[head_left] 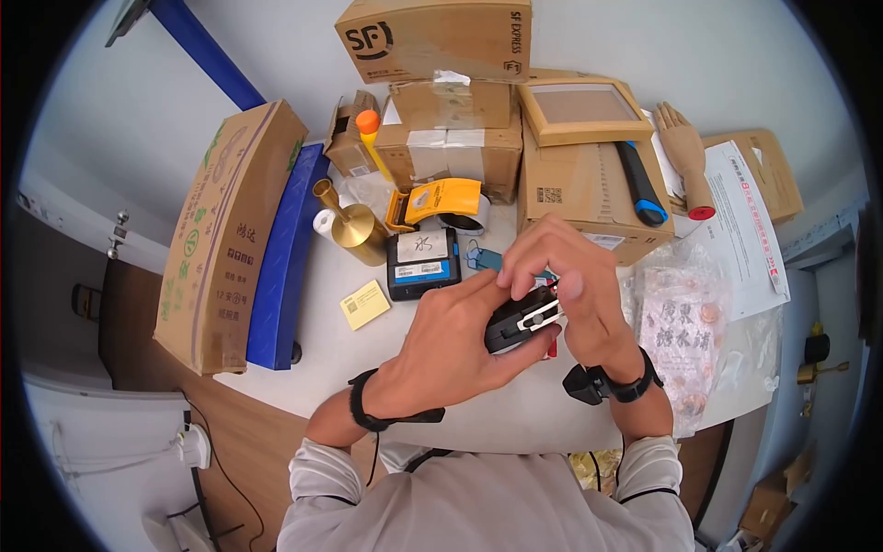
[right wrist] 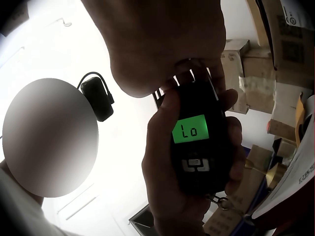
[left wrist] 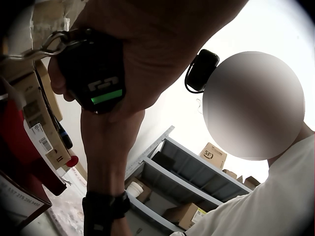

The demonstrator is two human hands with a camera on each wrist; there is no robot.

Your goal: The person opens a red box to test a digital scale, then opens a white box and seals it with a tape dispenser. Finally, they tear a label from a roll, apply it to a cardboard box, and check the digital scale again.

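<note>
My left hand (head_left: 437, 340) grips a black digital hanging scale (head_left: 510, 327), thumb along one side and fingers along the other. In the right wrist view its green display (right wrist: 191, 129) reads "Lo", above a few pale buttons. A metal hook (left wrist: 59, 43) with a ring hangs from one end of the scale. At its other end sits a silver metal handle frame (head_left: 540, 317). My right hand (head_left: 584, 290) has its curled fingers at that frame, and its palm hides part of it. A red box (left wrist: 29, 152) is partly visible beneath the hands.
Ahead lie a label printer (head_left: 423, 267), yellow note pad (head_left: 365, 304), brass vase (head_left: 357, 235) and yellow tape dispenser (head_left: 441, 202). Cardboard boxes (head_left: 451, 152) stand at the back. A blue-and-black handled tool (head_left: 641, 184), wooden hand model (head_left: 685, 161) and plastic-wrapped packet (head_left: 681, 340) are on the right.
</note>
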